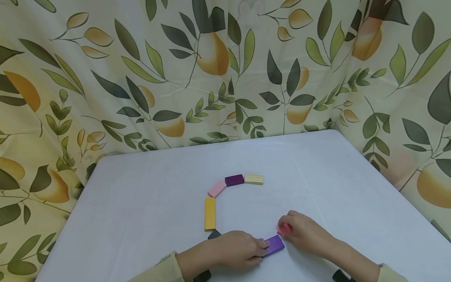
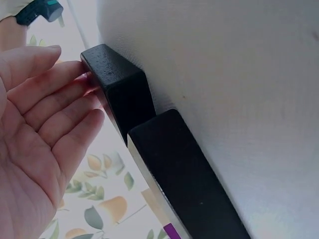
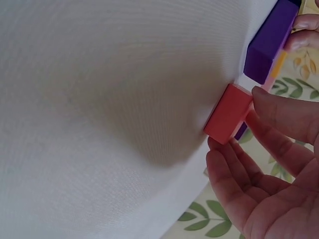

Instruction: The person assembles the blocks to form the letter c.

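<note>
My left hand [image 1: 237, 248] lies over a purple block [image 1: 276, 246], its fingertips resting on it. The left wrist view shows its fingers extended, with the thumb away from a dark-looking block [image 2: 119, 84]. Just right of the purple block, my right hand [image 1: 308, 233] pinches a small red block [image 3: 228, 114] between thumb and fingers, low over the white tabletop. One end of the red block is close to the end of the purple block [image 3: 271, 45]. In the head view, fingers hide part of both blocks.
A curved row of blocks runs up the table: dark grey [image 1: 214, 234], yellow [image 1: 210, 213], pink [image 1: 217, 188], dark purple [image 1: 234, 180] and cream [image 1: 253, 179]. Another dark-looking block [image 2: 184, 174] adjoins in the left wrist view. A leaf-patterned curtain [image 1: 218, 98] hangs behind the white table [image 1: 141, 203].
</note>
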